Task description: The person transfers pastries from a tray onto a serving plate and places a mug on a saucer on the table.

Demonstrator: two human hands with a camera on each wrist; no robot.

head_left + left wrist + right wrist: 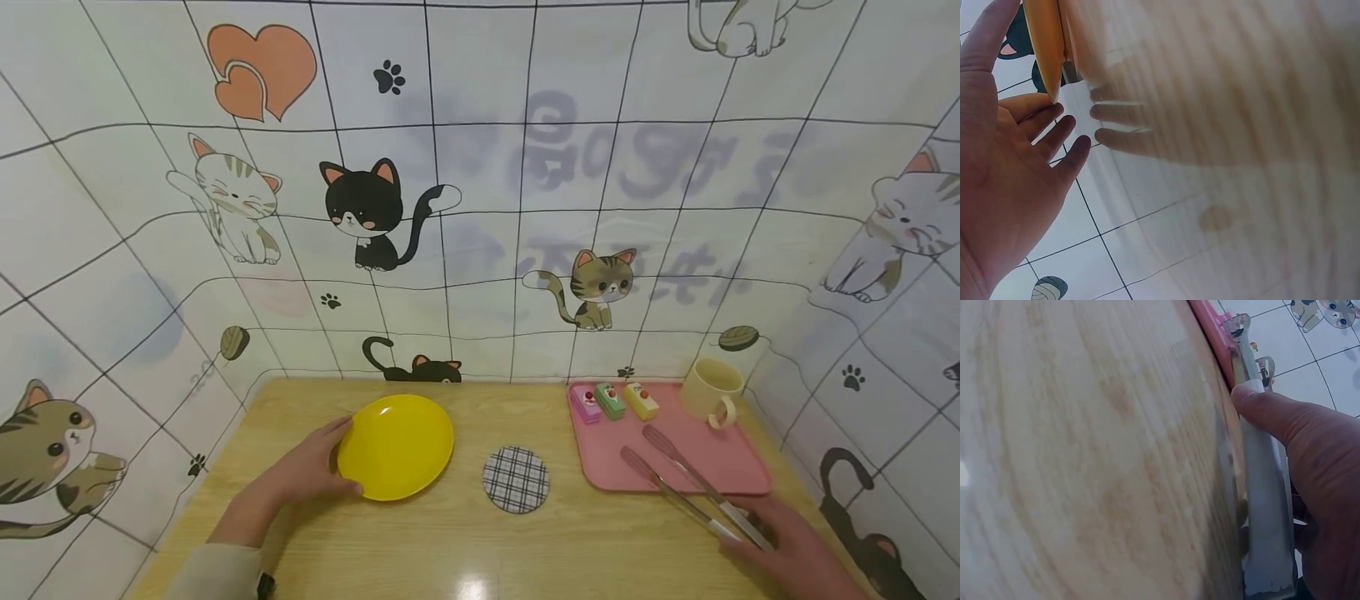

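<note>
A yellow plate (396, 447) lies at the left of the wooden table. My left hand (318, 463) is at its left edge, thumb and fingers spread along the rim. The left wrist view shows that hand (1019, 147) with loosely straight fingers, one fingertip right at the plate's edge (1045, 47). My right hand (787, 546) holds metal tongs (693, 492) by their handles, the thumb pressed on one arm. The two tips of the tongs stand apart over a pink tray (611, 467), with nothing between them. In the right wrist view, the tongs' handle (1266, 506) lies along the thumb.
Small toy cakes in pink (586, 406), green (611, 401) and yellow (641, 402) line the tray's back left. A cream mug (711, 390) stands at its back right corner. Between plate and tray lies a round checked coaster (516, 479). Cat-printed walls (480, 317) enclose the table.
</note>
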